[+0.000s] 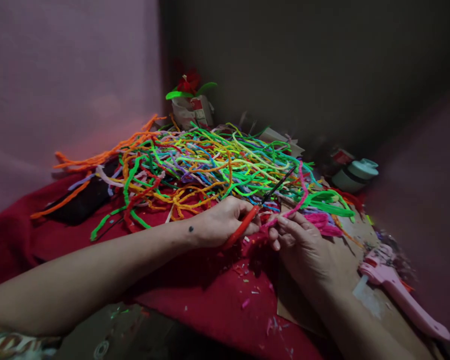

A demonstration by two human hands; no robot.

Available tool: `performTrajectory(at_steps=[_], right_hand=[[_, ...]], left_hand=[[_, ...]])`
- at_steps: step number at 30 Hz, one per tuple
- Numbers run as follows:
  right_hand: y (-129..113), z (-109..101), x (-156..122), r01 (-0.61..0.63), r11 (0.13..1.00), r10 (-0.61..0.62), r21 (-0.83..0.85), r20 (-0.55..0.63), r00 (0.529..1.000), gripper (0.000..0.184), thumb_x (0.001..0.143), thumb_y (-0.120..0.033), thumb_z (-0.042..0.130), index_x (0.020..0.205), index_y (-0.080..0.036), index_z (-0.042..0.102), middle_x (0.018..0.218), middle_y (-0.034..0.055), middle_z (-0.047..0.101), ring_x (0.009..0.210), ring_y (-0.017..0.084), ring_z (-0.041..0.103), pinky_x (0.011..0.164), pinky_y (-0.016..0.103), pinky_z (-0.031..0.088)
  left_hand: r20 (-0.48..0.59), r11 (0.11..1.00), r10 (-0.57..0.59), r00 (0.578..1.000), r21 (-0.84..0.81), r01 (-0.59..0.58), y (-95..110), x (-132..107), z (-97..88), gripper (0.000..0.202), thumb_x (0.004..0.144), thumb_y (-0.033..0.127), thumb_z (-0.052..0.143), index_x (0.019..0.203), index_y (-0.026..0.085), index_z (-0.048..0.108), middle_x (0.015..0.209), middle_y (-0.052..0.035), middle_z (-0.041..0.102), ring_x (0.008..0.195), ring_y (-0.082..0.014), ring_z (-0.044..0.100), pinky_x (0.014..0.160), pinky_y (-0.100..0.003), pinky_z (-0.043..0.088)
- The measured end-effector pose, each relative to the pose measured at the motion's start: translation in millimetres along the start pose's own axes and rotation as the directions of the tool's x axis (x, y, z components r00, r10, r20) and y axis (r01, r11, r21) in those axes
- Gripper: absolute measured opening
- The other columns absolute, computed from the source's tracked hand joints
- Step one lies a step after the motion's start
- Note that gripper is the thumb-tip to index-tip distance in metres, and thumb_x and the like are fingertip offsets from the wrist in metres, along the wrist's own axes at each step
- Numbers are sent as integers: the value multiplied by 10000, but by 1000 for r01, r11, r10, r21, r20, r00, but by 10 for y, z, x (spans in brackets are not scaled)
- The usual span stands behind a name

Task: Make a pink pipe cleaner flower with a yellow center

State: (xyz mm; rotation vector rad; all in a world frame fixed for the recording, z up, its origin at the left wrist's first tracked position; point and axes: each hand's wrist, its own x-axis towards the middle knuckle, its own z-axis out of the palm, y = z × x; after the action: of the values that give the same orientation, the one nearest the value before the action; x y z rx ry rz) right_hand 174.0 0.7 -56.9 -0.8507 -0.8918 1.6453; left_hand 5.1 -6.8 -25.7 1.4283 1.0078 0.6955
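My left hand point(221, 220) is closed around the orange handles of a pair of scissors point(245, 225). The dark blades point up and away to the right, over the heap. Between the thumb and fingertips of my right hand point(303, 245) is a pink pipe cleaner point(304, 185), which curves upward beyond the hand. Its lower end lies near the scissors' handles; I cannot tell if they touch. Just beyond my right hand are bent pink pipe cleaners point(325, 223) and looped green ones point(328, 201).
A tangled heap of coloured pipe cleaners point(210, 160) spreads over the red cloth point(195, 285). At the right, a pink glue gun point(401, 290) lies on brown cardboard point(350, 250), near a mint-coloured bottle point(356, 175). Behind stands a red flower with green leaves point(189, 85). Small scraps dot the cloth.
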Motion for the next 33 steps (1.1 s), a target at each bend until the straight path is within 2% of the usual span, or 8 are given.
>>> performTrajectory(at_steps=[5,14,19,21,24,26,29,33], right_hand=[[22,-25,5,-47,997,47,56,1,999,84,665,-153,672,627,-184,603,509,-22,585,428,72,498,379,149,379],[-9,17,-42,-14,1000,12,27,77,997,53,700,-184,655,658,-182,623,513,-13,601,413,76,504,394,164,388],[-24,31,-46,32,999,-31,-15,38,999,45,688,-190,676,682,-177,632,546,-6,622,440,88,543,408,174,415],[-38,32,-49,63,997,-64,-42,-18,998,65,675,-188,694,691,-167,634,567,0,634,465,97,566,408,175,425],[-69,24,-48,124,991,-128,-49,-94,987,108,650,-192,722,711,-163,637,599,-5,641,516,106,596,433,179,454],[-88,14,-41,142,989,-146,-37,-124,982,133,632,-193,736,715,-163,636,613,-8,646,512,103,595,434,181,461],[-106,6,-26,124,992,-124,-8,-144,982,156,617,-199,741,724,-166,632,612,-11,645,489,97,587,412,174,448],[-114,17,-10,123,992,-118,19,-176,977,172,579,-191,753,688,-160,623,615,-12,643,483,95,587,401,168,441]], left_hand=[[14,999,36,999,-38,-36,-40,-3,-37,112,723,242,564,715,132,544,499,68,411,423,-42,330,411,-175,267],[-29,999,52,998,18,-51,-43,-49,-71,160,760,293,534,742,133,539,553,54,432,477,-55,359,464,-191,293],[-79,966,127,989,234,-106,-101,-19,-98,213,805,335,470,804,134,539,642,18,487,565,-91,440,529,-217,365],[-137,860,227,964,494,-132,-123,-27,-118,192,826,286,414,848,129,524,739,-24,526,650,-130,489,598,-259,410],[-143,506,357,923,860,-62,-131,-81,-116,151,811,188,365,870,121,487,828,-83,532,715,-186,508,662,-331,424],[-99,336,328,940,942,-18,-125,-127,-84,140,797,166,358,862,129,477,805,-88,534,694,-205,516,637,-347,426],[-63,244,248,967,970,1,-132,-173,-23,156,762,118,361,863,141,478,746,-73,538,676,-217,533,619,-345,434],[-67,178,242,968,984,23,-197,-164,2,166,765,112,356,859,144,488,716,-73,537,697,-228,547,636,-347,440]])
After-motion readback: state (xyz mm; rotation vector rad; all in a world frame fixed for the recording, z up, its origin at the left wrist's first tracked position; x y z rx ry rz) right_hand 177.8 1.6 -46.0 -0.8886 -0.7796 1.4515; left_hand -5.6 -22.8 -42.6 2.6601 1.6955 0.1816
